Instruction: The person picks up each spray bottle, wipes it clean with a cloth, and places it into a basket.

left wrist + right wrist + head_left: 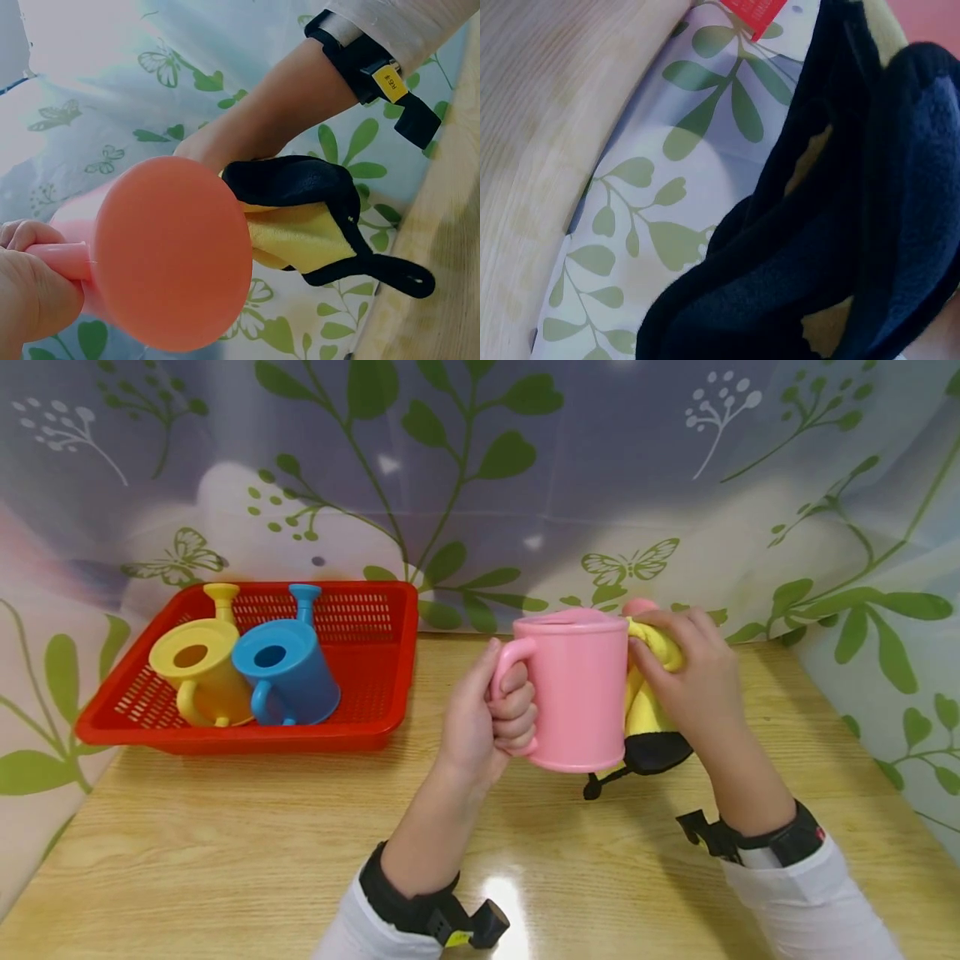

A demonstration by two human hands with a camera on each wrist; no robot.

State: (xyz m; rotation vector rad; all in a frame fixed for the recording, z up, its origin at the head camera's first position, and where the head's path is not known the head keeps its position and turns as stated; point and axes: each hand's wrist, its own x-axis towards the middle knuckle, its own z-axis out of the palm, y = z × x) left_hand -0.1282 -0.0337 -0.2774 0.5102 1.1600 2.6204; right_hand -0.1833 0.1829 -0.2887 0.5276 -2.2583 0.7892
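Note:
My left hand (487,718) grips the handle of a pink watering can (577,693), held upright above the table. The left wrist view looks onto the can's round base (172,255). On the can's right side, my right hand (697,677) pinches a yellow and black cloth (648,710) against the spout, whose pink tip shows above the fingers. The cloth hangs down from there, its black edge and loop (409,277) dangling. Dark folds of the cloth (780,292) fill much of the right wrist view and hide the right fingers there.
At the left of the wooden table (225,843) stands a red plastic basket (360,735). Inside it, a yellow watering can (217,689) and a blue watering can (303,685) sit side by side. A leaf-patterned curtain (480,485) rises behind the table.

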